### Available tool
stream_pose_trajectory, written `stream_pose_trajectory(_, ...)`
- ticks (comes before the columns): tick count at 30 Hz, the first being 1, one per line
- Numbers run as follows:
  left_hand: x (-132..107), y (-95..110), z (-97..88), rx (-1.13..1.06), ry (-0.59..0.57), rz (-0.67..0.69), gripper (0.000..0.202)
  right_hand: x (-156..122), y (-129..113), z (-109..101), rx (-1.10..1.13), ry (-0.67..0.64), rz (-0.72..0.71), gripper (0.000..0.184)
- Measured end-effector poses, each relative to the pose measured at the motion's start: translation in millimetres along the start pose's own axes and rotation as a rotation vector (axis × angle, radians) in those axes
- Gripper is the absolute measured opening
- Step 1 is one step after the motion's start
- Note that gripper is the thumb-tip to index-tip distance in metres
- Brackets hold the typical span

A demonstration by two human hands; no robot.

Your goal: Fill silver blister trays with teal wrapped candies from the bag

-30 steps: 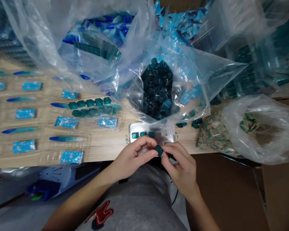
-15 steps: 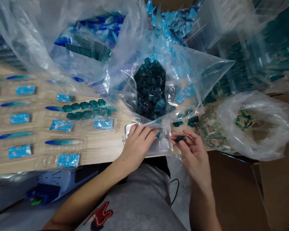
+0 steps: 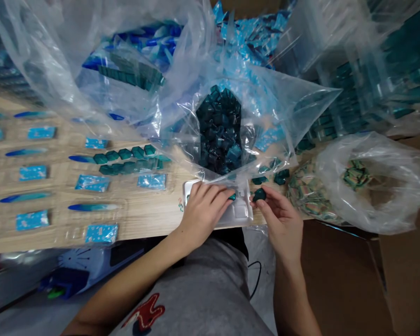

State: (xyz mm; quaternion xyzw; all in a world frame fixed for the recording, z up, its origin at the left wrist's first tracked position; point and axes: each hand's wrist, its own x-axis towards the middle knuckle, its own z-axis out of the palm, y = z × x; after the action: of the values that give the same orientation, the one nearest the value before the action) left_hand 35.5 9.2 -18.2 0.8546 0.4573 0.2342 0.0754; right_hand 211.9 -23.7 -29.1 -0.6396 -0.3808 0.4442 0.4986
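My left hand (image 3: 203,207) lies over a clear plastic tray (image 3: 240,212) at the table's near edge, its fingertips pressing a small teal block (image 3: 233,197) into the tray. My right hand (image 3: 279,215) is just right of the tray and pinches another teal block (image 3: 259,194) between thumb and fingers. Directly behind the tray stands an open clear bag (image 3: 220,128) full of dark teal blocks, with a few loose blocks (image 3: 279,177) beside it.
Filled clear trays with blue packets (image 3: 92,183) and blue sticks (image 3: 91,206) cover the wooden table (image 3: 147,214) to the left. A bag of striped pieces (image 3: 357,179) sits right. Large bags of stock (image 3: 133,70) crowd the back. A cardboard box (image 3: 336,280) is below right.
Both hands moved from my lap edge up to the tray. The left hand carried a teal block onto the tray; the right hand picked up another block and raised it.
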Motion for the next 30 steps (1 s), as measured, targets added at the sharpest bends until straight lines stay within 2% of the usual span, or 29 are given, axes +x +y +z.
stream_pose_trajectory(3,2,3,4.1,0.026,0.03,-0.008,0.013,2,3,0,-0.07,0.032,-0.05,0.022)
stream_pose_trajectory(9,-7,-7,-5.2,0.058,-0.084,0.003,0.015,18,2,-4,-0.377,-0.119,-0.368,0.017)
stream_pose_trajectory(12,-8,-8,-3.8,0.012,-0.046,0.019,0.017,28,-4,-3,-0.416,-0.249,-0.447,0.019)
stream_pose_trajectory(16,-4,-4,4.8,-0.014,0.034,-0.002,0.016,36,-11,-7,-0.416,-0.47,-0.475,0.027)
stream_pose_trajectory(20,-3,-6,7.7,0.029,0.021,0.083,0.014,38,-12,-11,-0.456,-0.626,-0.513,0.032)
stream_pose_trajectory(23,-5,-8,7.3,0.046,0.016,0.13,0.011,37,-12,-7,-0.484,-0.663,-0.545,0.032)
stream_pose_trajectory(26,-5,-7,6.1,0.077,0.005,0.079,0.009,36,-12,-3,-0.561,-0.672,-0.614,0.033)
stream_pose_trajectory(30,-1,-3,4.6,0.012,-0.074,-0.003,0.016,34,-4,-2,-0.588,-0.58,-0.719,0.031)
